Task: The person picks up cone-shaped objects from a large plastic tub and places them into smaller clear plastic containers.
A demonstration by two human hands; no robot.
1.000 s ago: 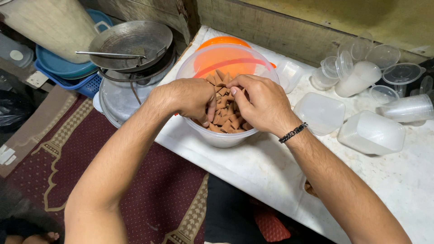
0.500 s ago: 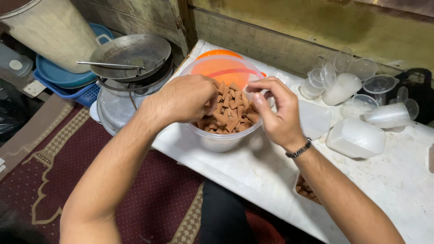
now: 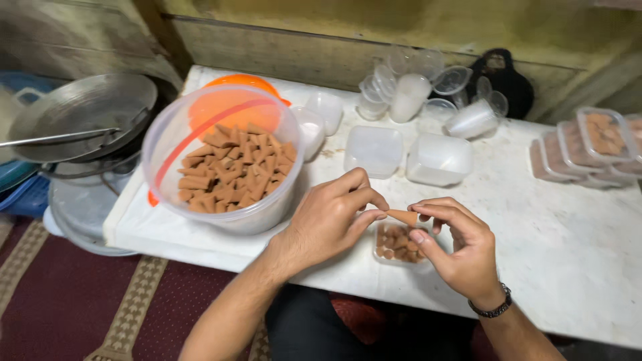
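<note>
A large clear round tub (image 3: 170, 127) holds many small brown cones (image 3: 231, 174) and stands at the left end of a low white marble table (image 3: 575, 241). To its right, my left hand (image 3: 331, 220) and my right hand (image 3: 458, 244) meet above a small clear rectangular box (image 3: 399, 246) partly filled with cones. Both hands pinch a single brown cone (image 3: 403, 216) between their fingertips, its point toward my left hand. A dark bracelet is on my right wrist.
Empty clear boxes (image 3: 438, 158) and lids lie mid-table, with stacked clear cups (image 3: 408, 93) behind. Filled, closed boxes (image 3: 588, 144) stand at the far right. An orange lid (image 3: 231, 100) sits behind the tub. Metal pans (image 3: 80, 117) and blue basins are at left, on a red rug.
Both hands have left the large tub and moved right, over the small box. They now hold one cone between them. The view has shifted right as well.
</note>
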